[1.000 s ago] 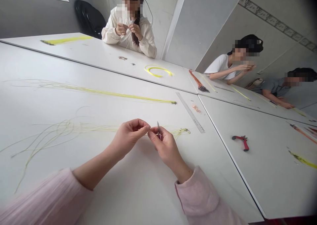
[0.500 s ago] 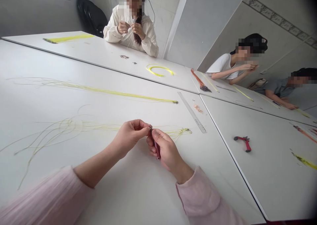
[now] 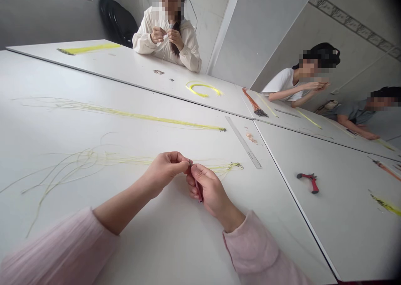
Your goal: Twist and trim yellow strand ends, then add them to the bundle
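Note:
My right hand [image 3: 211, 189] is wrapped round a slim dark-red tool [image 3: 199, 192], whose exact kind the fingers hide. Its upper end meets the fingertips of my left hand [image 3: 167, 168], which is closed in a pinch on something too small to make out. Behind both hands lies a loose bunch of pale yellow fishing lines [image 3: 119, 159], its free ends fanned out to the left. Small fish hooks [image 3: 235, 166] cluster at the right end of these lines. Farther back is a second, straighter yellow bundle [image 3: 150, 118] with dark ends at its right.
A clear ruler [image 3: 243, 143] lies beside small pinkish bits [image 3: 251, 138]. Red-handled pliers [image 3: 309, 181] rest on the right table. Across the joined tables are a curled yellow bundle [image 3: 203, 89] and an orange bundle [image 3: 254, 103]. Several people sit opposite, one in a cream jacket [image 3: 189, 42].
The tip of the tool shows less between my fingertips than before, and my hands have come slightly closer together. The whole view has shifted a little.

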A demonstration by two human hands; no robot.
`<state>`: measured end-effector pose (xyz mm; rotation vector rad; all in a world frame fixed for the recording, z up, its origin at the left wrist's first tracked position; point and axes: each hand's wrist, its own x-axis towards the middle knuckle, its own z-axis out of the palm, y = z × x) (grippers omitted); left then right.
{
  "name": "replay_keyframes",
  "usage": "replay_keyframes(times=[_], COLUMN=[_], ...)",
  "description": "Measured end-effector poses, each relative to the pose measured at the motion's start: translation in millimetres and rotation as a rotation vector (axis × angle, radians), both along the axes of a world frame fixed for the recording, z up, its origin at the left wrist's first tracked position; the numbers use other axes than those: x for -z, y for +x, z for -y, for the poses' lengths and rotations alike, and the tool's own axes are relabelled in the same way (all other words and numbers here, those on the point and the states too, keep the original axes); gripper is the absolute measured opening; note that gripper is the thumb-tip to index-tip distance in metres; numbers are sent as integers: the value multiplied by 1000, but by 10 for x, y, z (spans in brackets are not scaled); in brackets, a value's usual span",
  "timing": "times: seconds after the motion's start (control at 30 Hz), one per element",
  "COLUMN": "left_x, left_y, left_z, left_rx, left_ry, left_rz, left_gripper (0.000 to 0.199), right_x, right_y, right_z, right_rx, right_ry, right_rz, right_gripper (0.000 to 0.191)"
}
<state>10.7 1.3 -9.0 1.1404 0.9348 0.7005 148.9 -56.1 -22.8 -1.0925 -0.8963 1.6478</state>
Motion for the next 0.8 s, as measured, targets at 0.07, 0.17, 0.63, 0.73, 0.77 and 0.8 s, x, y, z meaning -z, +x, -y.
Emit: replay_keyframes(times=[0.07, 0.17, 0.63, 0.73, 0.77, 0.8], left_x=[3, 10, -9, -12, -11, -9], left_y=[-7, -12, -29, -32, -32, -32], left_z=[-5, -11, -15, -19, -21, -23], left_rx=[14, 21, 55, 58, 59, 63], left_ry=[5, 9, 28, 24, 21, 19], left_rz=[1, 3, -51, -65, -66, -65], left_gripper=[16, 16, 17, 17, 16, 16], right_x=[1, -3, -22, -28, -27, -26], right_y=[0, 1, 37, 41, 43, 44], right_z=[-2, -6, -12, -13, -13, -13], right_rx=[-2, 1, -29, -34, -34, -34], right_ry=[3, -2, -31, -31, -29, -26], right_rz=[17, 27, 31, 43, 49, 53], right_gripper=[27, 29, 27, 27, 27, 27])
